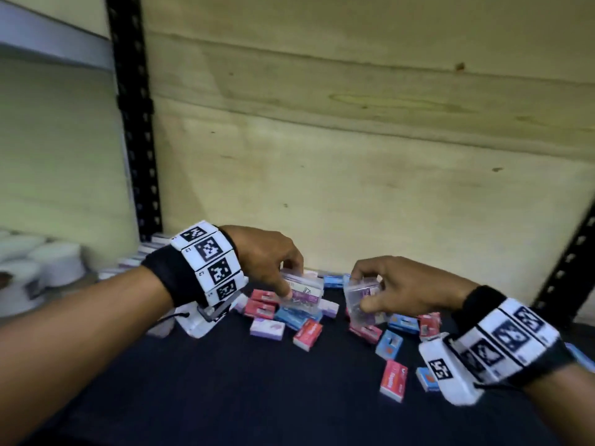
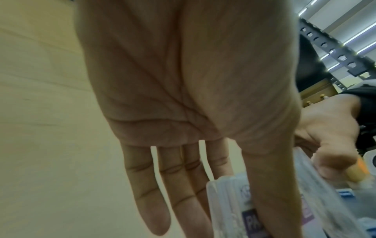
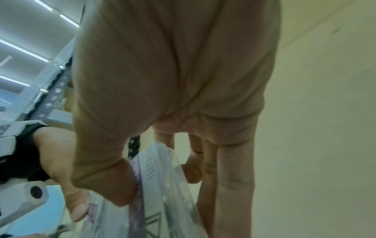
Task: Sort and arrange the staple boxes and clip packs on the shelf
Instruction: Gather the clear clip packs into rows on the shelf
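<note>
My left hand [image 1: 267,252] pinches a clear plastic clip pack with a purple-and-white label [image 1: 302,289], thumb on its front face and fingers curled over its top edge, low over the dark shelf board [image 1: 225,381]. From the left wrist camera my thumb lies along that pack's label while the other fingers [image 2: 183,185] hang almost straight behind it. My right hand [image 1: 402,284] grips a second clear plastic clip pack [image 1: 360,296], thumb in front and fingers bent round the back, held tilted just right of the first pack; the two packs are apart. Under and around the first pack small cardboard staple boxes lie scattered on the board: red ones [image 1: 262,302] just left of it, a lilac box [image 1: 267,328] in front of it, a blue box [image 1: 389,344] and a red box [image 1: 393,380] farther to its right. A black perforated upright post [image 1: 135,123] stands well left of the pack, against the pale plywood back panel [image 1: 354,123].
</note>
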The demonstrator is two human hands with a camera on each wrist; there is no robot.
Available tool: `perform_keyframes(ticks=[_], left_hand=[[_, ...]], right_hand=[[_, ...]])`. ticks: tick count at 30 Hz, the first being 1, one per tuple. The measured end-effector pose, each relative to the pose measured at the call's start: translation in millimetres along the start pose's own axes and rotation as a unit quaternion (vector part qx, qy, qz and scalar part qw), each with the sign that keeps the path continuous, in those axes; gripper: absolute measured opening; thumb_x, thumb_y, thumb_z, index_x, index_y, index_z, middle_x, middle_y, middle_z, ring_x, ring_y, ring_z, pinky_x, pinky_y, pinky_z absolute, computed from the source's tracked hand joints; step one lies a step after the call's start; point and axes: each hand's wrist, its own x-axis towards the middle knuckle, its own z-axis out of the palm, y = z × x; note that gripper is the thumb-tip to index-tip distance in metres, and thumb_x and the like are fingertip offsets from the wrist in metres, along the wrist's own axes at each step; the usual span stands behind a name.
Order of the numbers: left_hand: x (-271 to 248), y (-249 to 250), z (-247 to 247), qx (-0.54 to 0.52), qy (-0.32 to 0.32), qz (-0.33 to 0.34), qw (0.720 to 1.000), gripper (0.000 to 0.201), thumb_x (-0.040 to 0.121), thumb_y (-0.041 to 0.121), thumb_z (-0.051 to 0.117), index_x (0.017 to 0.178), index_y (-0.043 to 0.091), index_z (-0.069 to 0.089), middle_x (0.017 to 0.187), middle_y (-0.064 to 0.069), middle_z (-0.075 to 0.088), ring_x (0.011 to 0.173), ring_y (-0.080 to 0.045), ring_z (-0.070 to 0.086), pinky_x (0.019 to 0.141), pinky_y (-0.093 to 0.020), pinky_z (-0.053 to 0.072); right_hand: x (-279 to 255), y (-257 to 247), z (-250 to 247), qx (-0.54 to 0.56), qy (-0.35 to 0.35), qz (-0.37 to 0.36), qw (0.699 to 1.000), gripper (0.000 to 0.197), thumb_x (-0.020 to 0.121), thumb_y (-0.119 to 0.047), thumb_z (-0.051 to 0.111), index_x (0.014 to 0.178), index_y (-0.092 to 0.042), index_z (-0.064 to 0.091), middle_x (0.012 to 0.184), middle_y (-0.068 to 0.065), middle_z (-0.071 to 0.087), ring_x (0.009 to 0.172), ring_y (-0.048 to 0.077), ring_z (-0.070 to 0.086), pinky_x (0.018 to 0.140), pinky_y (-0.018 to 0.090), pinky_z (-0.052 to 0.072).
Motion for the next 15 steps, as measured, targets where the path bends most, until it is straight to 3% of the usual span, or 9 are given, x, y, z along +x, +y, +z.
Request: perform_keyframes(ticks=[3,6,9,12,15], left_hand=[[-35.4,-25.9,13.2,-0.007,-0.010,-0.042,0.999,0.031,0.082,0.039,0.074,0.110,0.028,0.066,0.098,0.012,0.064,0.088,-0.009,0.061,0.076,-0.027,0.047],[-68.3,-44.9,25.8,-0.020,-0.018,-0.082,0.996,0.031,0.082,0.040,0.074,0.110,0.030,0.065,0.090,0.016,0.061,0.071,0.002,0.061,0.067,-0.024,0.047],[-92.2,-61.1,39.8,-0.026,-0.036,-0.108,0.993,0.036,0.080,0.042,0.076,0.112,0.031,0.065,0.089,0.018,0.061,0.077,-0.001,0.058,0.074,-0.025,0.047],[-109.8,-72.6,54.4,-0.042,-0.049,-0.126,0.990,0.037,0.078,0.041,0.077,0.112,0.032,0.067,0.086,0.022,0.059,0.078,0.000,0.054,0.077,-0.027,0.048],[-119.0,-79.8,67.2,-0.061,-0.062,-0.140,0.986,0.035,0.077,0.039,0.079,0.110,0.032,0.068,0.095,0.017,0.064,0.086,-0.004,0.058,0.085,-0.030,0.051]], right_hand=[[22.2,-39.5,18.2,-0.017,-0.063,-0.045,0.997,0.029,0.070,-0.044,0.069,0.097,-0.037,0.061,0.090,-0.008,0.069,0.078,0.011,0.066,0.075,0.032,0.055],[38.1,-74.2,38.0,-0.051,-0.106,-0.081,0.990,0.027,0.079,-0.031,0.072,0.105,-0.031,0.062,0.085,-0.012,0.067,0.071,0.004,0.060,0.068,0.022,0.049],[47.3,-102.9,54.2,-0.105,-0.130,-0.105,0.980,0.030,0.080,-0.033,0.073,0.105,-0.022,0.062,0.087,-0.005,0.067,0.077,0.014,0.061,0.071,0.030,0.050],[53.2,-123.1,65.4,-0.145,-0.140,-0.120,0.972,0.027,0.082,-0.036,0.071,0.102,-0.022,0.061,0.079,-0.007,0.060,0.069,0.011,0.054,0.064,0.028,0.044],[56.9,-134.9,71.7,-0.165,-0.147,-0.124,0.967,0.031,0.082,-0.040,0.070,0.106,-0.021,0.063,0.090,-0.002,0.066,0.082,0.018,0.060,0.068,0.032,0.048]])
